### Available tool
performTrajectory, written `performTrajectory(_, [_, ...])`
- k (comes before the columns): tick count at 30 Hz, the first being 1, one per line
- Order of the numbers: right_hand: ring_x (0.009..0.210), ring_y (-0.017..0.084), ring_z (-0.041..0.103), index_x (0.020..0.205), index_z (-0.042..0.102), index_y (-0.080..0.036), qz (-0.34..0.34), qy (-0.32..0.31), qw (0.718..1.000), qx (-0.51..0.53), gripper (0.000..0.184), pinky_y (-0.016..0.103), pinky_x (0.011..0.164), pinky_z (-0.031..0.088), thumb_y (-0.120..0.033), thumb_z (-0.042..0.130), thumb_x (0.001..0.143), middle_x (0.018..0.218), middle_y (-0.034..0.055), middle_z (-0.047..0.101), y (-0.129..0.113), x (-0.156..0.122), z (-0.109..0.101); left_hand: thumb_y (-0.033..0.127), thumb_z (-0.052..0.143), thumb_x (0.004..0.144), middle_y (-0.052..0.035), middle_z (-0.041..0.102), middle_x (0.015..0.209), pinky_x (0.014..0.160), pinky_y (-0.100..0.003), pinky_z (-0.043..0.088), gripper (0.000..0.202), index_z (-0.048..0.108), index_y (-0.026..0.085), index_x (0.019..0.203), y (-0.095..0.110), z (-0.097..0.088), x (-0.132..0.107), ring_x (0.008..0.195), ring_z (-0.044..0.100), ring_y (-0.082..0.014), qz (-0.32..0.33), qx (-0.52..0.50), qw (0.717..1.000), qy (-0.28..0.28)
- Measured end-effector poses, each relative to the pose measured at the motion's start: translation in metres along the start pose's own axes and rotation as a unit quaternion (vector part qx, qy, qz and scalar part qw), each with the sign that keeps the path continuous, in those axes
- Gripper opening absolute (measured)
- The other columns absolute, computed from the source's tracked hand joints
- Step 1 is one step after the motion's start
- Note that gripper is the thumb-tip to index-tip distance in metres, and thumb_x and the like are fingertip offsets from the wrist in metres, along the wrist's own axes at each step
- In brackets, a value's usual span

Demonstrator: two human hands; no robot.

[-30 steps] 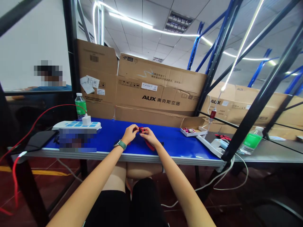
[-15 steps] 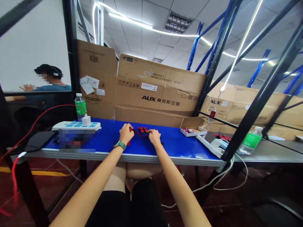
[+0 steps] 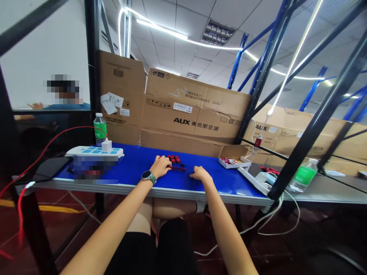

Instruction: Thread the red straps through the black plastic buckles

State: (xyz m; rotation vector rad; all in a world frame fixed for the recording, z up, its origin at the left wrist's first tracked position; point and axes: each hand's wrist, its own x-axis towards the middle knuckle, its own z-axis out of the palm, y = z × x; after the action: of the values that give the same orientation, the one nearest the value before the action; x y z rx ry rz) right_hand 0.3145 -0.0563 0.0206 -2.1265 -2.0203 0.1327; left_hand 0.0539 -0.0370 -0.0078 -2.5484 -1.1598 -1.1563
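On the blue tabletop, my left hand is closed on one end of a thin red strap. The strap's free part points right, along the table. My right hand is to the right of the strap, apart from it, with fingers curled and thumb toward them. Whatever it may hold is hidden. Just beyond my left hand lies a group of small red and black pieces, too small to name. A watch with a green band is on my left wrist.
A white power strip with a plugged-in charger and a bottle are at the left. An open small box lies at the right, beside another power strip. Cardboard walls the back. A person sits beyond the left frame.
My right hand has moved right, away from the red and black pieces. My left hand has shifted right and turned, with the strap now stretching out from it.
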Motion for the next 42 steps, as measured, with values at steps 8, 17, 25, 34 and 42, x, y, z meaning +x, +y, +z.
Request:
performTrajectory(8, [0.071,0.017,0.068,0.086,0.073,-0.019,-0.052,0.057,0.976,0.204,0.024,0.024,0.066,0.049,-0.015,0.082,0.064,0.072,0.0008,0.071,0.025,0.021,0.014,0.023,0.059,0.085,-0.0062,0.066,0.085,0.076,-0.033,0.041,0.017,0.075,0.025,0.078,0.01,-0.005,-0.003,0.082,0.06,-0.0221,0.02,0.022,0.999,-0.022])
performTrajectory(17, [0.069,0.019,0.07,0.087,0.071,-0.016,-0.142,0.122,0.803,0.565,0.033,0.03,0.069,0.054,-0.032,0.082,0.06,0.073,0.0046,0.074,0.011,0.045,0.001,0.043,0.058,0.095,-0.0045,0.067,0.12,0.091,-0.032,0.041,0.032,0.069,0.03,0.122,0.012,0.002,0.001,0.112,0.06,-0.0223,0.096,0.03,0.99,-0.102])
performTrajectory(25, [0.078,0.021,0.07,0.07,0.063,-0.019,-0.046,0.023,0.654,0.755,0.016,0.036,0.082,0.06,-0.017,0.078,0.064,0.069,0.0041,0.068,-0.037,0.076,0.012,0.04,0.065,0.091,-0.0034,0.07,0.103,0.088,-0.03,0.044,0.019,0.072,0.025,0.101,0.009,0.005,0.001,0.1,0.063,-0.0204,0.077,-0.019,0.99,-0.114])
performTrajectory(34, [0.1,0.021,0.072,0.096,0.061,-0.02,-0.115,-0.027,0.576,0.809,0.026,0.035,0.095,0.059,-0.014,0.071,0.073,0.088,0.0054,0.074,-0.053,0.072,0.034,0.023,0.064,0.091,-0.0051,0.071,0.105,0.094,-0.031,0.046,0.016,0.073,0.023,0.104,0.001,0.014,0.004,0.103,0.064,-0.0209,0.075,-0.051,0.989,-0.116])
performTrajectory(42, [0.066,0.019,0.074,0.102,0.063,-0.017,-0.095,0.063,0.637,0.762,0.036,0.025,0.053,0.06,-0.037,0.079,0.076,0.09,0.0084,0.076,-0.05,0.061,0.041,0.021,0.07,0.085,-0.0059,0.07,0.101,0.091,-0.032,0.048,0.015,0.069,0.02,0.1,-0.001,0.014,0.005,0.099,0.064,-0.0216,0.046,-0.078,0.992,-0.085])
